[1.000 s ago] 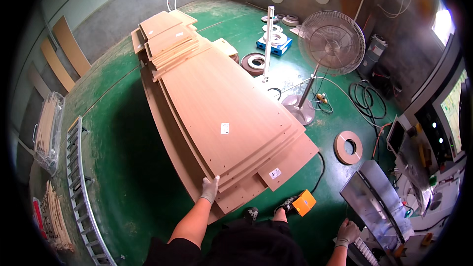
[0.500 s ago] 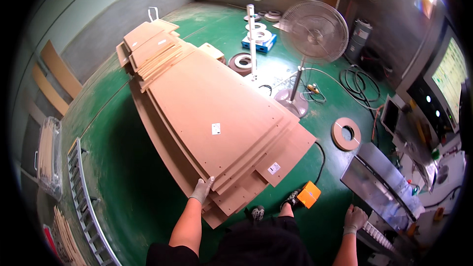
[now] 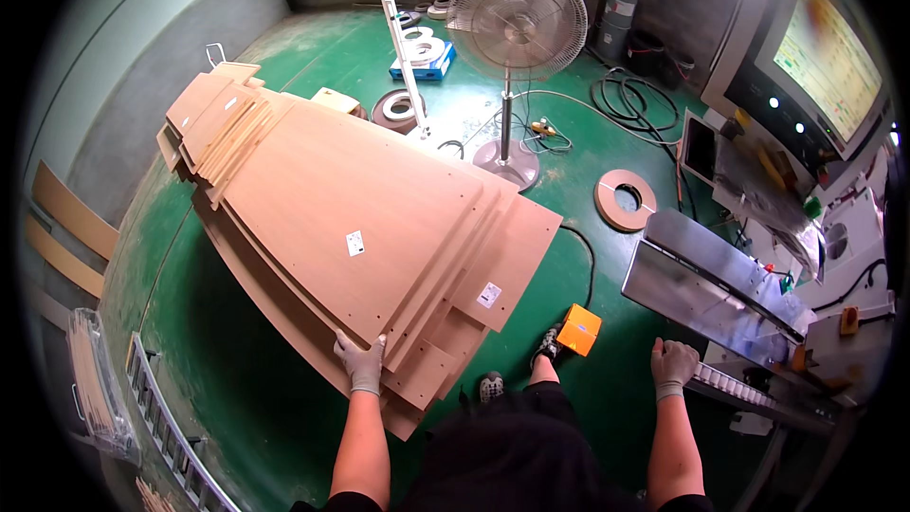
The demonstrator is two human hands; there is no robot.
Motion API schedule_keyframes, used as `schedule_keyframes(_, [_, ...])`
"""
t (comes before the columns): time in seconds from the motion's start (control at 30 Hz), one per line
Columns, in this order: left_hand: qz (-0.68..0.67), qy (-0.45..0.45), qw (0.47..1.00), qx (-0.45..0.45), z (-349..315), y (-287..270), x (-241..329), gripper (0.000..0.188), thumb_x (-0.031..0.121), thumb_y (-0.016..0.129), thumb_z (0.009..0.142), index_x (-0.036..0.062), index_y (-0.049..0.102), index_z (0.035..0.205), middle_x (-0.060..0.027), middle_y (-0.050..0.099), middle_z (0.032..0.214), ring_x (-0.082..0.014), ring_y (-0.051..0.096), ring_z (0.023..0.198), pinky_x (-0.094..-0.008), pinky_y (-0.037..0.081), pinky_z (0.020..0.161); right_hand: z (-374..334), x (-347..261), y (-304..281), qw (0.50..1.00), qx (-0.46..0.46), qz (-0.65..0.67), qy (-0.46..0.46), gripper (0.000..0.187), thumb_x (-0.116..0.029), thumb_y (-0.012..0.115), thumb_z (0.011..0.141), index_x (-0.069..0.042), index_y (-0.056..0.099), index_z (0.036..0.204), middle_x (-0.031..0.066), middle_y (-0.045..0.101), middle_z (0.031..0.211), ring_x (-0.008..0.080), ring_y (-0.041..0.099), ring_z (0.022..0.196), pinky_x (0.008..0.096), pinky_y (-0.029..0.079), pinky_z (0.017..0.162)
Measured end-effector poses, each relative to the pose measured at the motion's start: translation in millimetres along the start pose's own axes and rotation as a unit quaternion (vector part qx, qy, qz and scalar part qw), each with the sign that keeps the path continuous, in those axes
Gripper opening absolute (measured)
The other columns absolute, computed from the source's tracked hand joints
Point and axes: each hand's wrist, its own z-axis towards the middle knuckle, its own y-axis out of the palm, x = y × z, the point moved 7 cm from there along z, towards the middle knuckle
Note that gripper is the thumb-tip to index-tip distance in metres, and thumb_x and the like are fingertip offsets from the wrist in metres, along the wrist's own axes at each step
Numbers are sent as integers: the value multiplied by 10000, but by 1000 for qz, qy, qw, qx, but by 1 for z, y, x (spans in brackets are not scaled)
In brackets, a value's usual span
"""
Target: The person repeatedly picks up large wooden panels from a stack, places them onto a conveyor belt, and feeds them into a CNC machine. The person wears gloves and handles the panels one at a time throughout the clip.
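Likely stiff and heavy, the top panel on the stack at left would suit a hold at opposite edges — left hand spread around its near corner, right hand's grip I cannot tell.

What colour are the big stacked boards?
The boards are pinkish light brown, seen best in the head view.

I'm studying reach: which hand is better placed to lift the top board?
Probably the left hand: it is at the near corner of the top board. The right hand is off by the metal panel, well apart from that board.
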Motion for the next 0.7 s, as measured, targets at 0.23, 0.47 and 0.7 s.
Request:
schedule_keyframes(0.23, [-29, 116, 989, 87, 3, -22, -25, 802, 176, 820, 858, -68, 429, 1514, -237, 580, 1330, -343, 571, 1259, -391, 415, 1148, 0, -1, -1, 998, 38, 30, -35, 409, -366, 679, 896, -114, 605, 582, 84, 629, 664, 324, 639, 741, 476, 460, 746])
schedule_keyframes(0.47, [-74, 50, 995, 36, 19, -26, -35, 338, 245, 600, 1041, -92, 600, 1018, -157, 680, 996, -216, 604, 906, -394, 508, 843, -6, 6, 1, 998, 43, 48, -9, 392, -342, 700, 888, -111, 595, 590, 87, 627, 672, 331, 629, 733, 477, 454, 727])
schedule_keyframes(0.7, [-146, -74, 986, 19, 47, -43, -41, 684, 410, 651, 1016, -149, 506, 1383, -244, 598, 1396, -300, 555, 1314, -394, 423, 1121, -2, 3, 7, 998, 27, 55, 7, 404, -347, 688, 907, -94, 605, 604, 115, 637, 687, 342, 635, 740, 480, 466, 738])
